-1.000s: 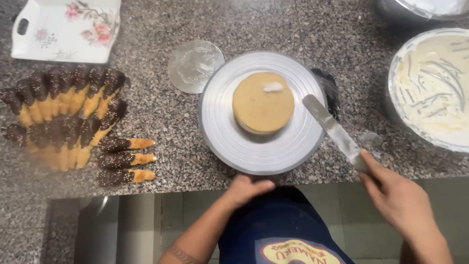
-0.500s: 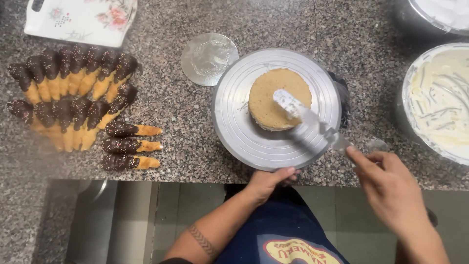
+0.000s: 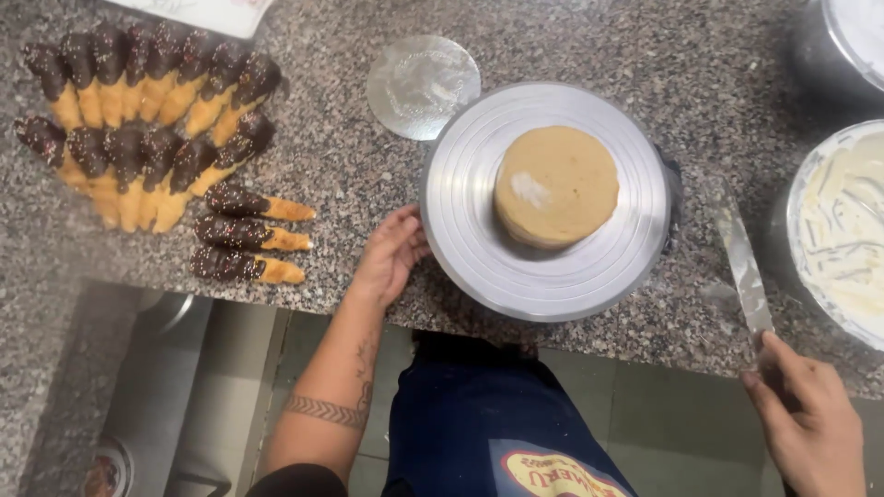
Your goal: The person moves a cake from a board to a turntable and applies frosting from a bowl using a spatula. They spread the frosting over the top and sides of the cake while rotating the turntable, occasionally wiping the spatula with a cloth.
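Right hand [image 3: 810, 428] closing around the spatula [image 3: 741, 267] handle, grip fully wrapped, blade pointing up the worktop [image 3: 350, 175] and lying between the turntable [image 3: 479, 248] and the cream bowl [image 3: 833, 230]. Blade carrying a thin smear of cream, angled as if for loading or wiping, though whether touching the stone or hovering is not possible to tell.

Left hand [image 3: 391, 253] resting at the turntable's near-left rim, fingers loosely curled and touching the edge, holding nothing closed; placed there probably for turning or steadying the disc.

Sitting at the centre of the turntable, 1 round tan cake [image 3: 557, 184], with 1 small white dab of cream on its top, left of middle. Centred likely so that turning keeps it even under the blade.

Lying just beyond the turntable, near its upper-left edge, 1 small silver cake board [image 3: 424, 85], bare.

Fanning out at far left, well apart from the cake, 2 rows of chocolate-dipped biscuits [image 3: 147, 120], with 3 more lying separately below them, kept clear of the cream work.

Showing at the top right corner, part of another bowl [image 3: 843, 46].
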